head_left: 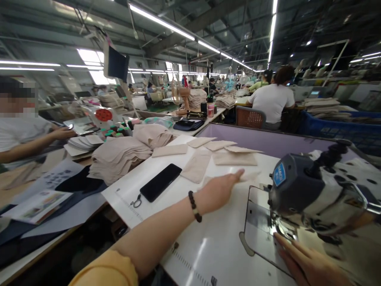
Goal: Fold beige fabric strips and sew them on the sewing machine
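The small beige fabric piece (pixel 248 175) lies flat on the white table (pixel 214 238), long axis running left-right, under the left hand (pixel 218 190)'s outstretched fingertips; the right hand (pixel 309 264), seemingly flat and empty, rests by the sewing machine (pixel 315 194)

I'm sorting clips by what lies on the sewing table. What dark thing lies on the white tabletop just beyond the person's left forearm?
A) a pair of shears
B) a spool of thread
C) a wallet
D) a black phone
D: a flat black phone lies screen-up on the white table, just beyond the left hand and wrist, beside beige fabric pieces.
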Demonstrator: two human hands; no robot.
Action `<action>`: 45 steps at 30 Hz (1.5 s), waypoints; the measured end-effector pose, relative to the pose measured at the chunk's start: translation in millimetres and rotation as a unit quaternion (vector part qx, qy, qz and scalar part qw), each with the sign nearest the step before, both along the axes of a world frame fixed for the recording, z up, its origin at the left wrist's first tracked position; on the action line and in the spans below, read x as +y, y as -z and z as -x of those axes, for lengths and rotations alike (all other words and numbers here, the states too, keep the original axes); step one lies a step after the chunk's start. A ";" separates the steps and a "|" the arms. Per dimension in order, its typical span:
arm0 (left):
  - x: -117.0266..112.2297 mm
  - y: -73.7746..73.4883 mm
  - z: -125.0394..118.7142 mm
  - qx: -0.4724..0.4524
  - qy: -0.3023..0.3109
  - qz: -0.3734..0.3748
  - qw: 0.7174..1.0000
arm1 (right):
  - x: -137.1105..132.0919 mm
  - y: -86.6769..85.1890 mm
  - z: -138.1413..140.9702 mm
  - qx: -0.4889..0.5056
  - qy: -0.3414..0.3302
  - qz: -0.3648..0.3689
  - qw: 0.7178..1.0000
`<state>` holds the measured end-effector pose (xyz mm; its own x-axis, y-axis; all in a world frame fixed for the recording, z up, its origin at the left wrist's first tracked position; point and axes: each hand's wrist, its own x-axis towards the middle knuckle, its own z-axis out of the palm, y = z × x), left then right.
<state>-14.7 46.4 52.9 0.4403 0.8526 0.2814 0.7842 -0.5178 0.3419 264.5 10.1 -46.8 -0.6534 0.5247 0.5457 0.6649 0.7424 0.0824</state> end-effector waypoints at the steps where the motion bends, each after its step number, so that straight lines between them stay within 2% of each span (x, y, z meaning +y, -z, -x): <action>1: -1.8 -10.2 6.9 -0.089 -0.024 -0.005 0.996 | -1.6 -1.7 0.9 -0.005 0.010 0.006 1.000; 2: -3.4 -19.2 12.5 -0.184 -0.033 0.008 0.982 | -3.2 -2.9 1.5 -0.010 0.020 0.015 1.000; 3: -4.6 -26.2 16.4 -0.285 -0.019 0.037 0.958 | -4.5 -3.8 1.9 -0.017 0.030 0.026 0.999; 5: -6.0 -30.6 18.4 -0.460 0.014 0.136 0.877 | -6.8 -5.1 2.4 -0.035 0.044 0.057 0.997; 7: -7.3 -20.4 14.7 -0.541 0.023 0.235 0.807 | -8.4 -6.9 3.3 -0.041 0.059 0.079 0.994; 8: -8.4 -11.0 12.3 -0.539 0.016 0.271 0.797 | -9.0 -8.2 4.0 -0.042 0.066 0.087 0.993; 9: -10.0 -0.1 10.5 -0.507 0.003 0.289 0.812 | -9.6 -9.9 4.8 -0.043 0.072 0.093 0.992; 10: -12.1 10.9 9.7 -0.451 -0.014 0.287 0.845 | -10.2 -11.9 5.7 -0.043 0.075 0.101 0.991; 12: -18.5 28.6 11.7 -0.298 -0.054 0.222 0.927 | -11.7 -16.4 7.5 -0.045 0.081 0.123 0.988; 13: -22.8 33.6 13.7 -0.258 -0.064 0.195 0.944 | -12.6 -18.8 8.2 -0.046 0.084 0.136 0.986; 15: -33.4 35.6 16.5 -0.177 -0.050 0.137 0.973 | -14.3 -23.6 9.5 -0.048 0.092 0.163 0.981; 17: -45.2 30.3 13.2 -0.034 0.028 0.070 0.997 | -15.4 -27.9 10.7 -0.052 0.099 0.186 0.976; 19: -55.7 24.2 2.3 0.085 0.121 0.024 0.989 | -16.0 -31.7 12.2 -0.053 0.104 0.199 0.973; 20: -59.8 22.8 -5.0 0.115 0.157 0.012 0.981 | -16.2 -33.5 13.0 -0.053 0.105 0.203 0.972; 24: -63.7 31.1 -31.2 0.158 0.220 -0.018 0.962 | -17.8 -39.2 14.5 -0.052 0.104 0.212 0.970; 29: -44.7 46.5 -45.8 0.159 0.231 -0.028 0.960 | -22.6 -41.3 10.2 -0.028 0.063 0.213 0.975; 34: -25.0 41.7 -60.0 0.161 0.251 -0.023 0.954 | -23.9 -41.4 8.3 -0.042 0.023 0.204 0.978; 39: -13.1 36.9 -65.0 0.154 0.254 -0.001 0.955 | -23.3 -43.1 12.7 -0.046 0.043 0.173 0.983; 45: -3.5 44.5 -63.3 0.112 0.248 0.003 0.962 | -23.5 -42.2 16.9 -0.038 0.065 0.177 0.981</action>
